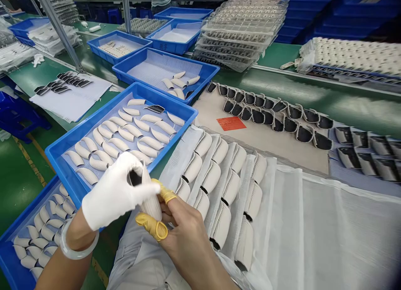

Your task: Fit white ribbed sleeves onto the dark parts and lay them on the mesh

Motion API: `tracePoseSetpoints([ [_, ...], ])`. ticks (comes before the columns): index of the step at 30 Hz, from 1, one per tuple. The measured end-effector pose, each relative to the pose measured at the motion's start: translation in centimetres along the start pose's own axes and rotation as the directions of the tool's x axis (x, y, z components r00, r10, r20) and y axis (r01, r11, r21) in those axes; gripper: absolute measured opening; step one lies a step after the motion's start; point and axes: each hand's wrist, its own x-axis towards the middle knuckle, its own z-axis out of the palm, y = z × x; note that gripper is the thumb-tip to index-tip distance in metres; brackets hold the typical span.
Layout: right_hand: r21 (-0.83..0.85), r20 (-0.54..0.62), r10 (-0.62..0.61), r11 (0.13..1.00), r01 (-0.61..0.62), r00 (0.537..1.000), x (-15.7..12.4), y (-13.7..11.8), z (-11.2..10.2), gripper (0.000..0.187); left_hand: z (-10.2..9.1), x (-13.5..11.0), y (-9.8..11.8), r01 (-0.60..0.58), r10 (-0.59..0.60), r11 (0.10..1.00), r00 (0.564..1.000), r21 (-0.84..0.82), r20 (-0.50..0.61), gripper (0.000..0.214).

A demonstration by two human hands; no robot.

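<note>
My left hand [115,192], in a white glove, is closed around a curved white ribbed shell piece [152,208] with a dark inner side. The thumb and fingers of my right hand [184,227], two of them in yellow finger cots, grip the same piece from the other side. Just beyond the hands lies a blue tray [52,150] of similar curved white pieces [127,133]. To the right, rows of white ribbed shells [222,225] with dark edges sit between folds of white sheet [286,223].
Dark-faced shells [258,116] stand in rows behind a red paper [231,123]. More blue trays [117,69] stretch back along the green table [300,83]. A leaning stack of clear plastic trays [238,35] stands at the back. Another blue tray [11,263] sits low at left.
</note>
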Motion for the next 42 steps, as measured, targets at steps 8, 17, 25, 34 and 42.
tracePoseSetpoints([
  [8, 0.332, 0.101, 0.14, 0.929, -0.166, 0.985, 0.4, 0.1, 0.0, 0.055, 0.8, 1.1, -2.1, 0.037, -0.134, 0.916, 0.967, -0.4, -0.218, 0.028],
  [17, 0.794, 0.481, 0.126, 0.357, -0.492, 0.868, 0.6, 1.0, 0.5, 0.041, 1.4, 0.6, -4.7, -0.162, 0.014, 0.79, 0.969, -0.592, -0.247, 0.036],
  [25, 0.707, 0.564, 0.145, 0.423, -0.566, 0.813, 0.2, 1.8, 1.5, 0.051, 1.5, 0.2, -3.8, -0.11, -0.059, 0.837, 0.955, -0.535, -0.29, 0.024],
  [34, 0.309, 0.276, 0.256, 0.889, -0.338, 0.926, 0.5, 0.5, 0.4, 0.058, 0.1, -0.4, -2.3, -0.188, 0.17, 0.978, 0.969, -0.087, -0.182, 0.015],
  [42, 0.381, 0.281, 0.337, 0.82, -0.427, 0.899, 0.5, 0.1, 0.2, 0.063, 0.3, -0.7, -2.5, 0.004, -0.041, 0.904, 0.996, -0.428, -0.077, 0.035],
])
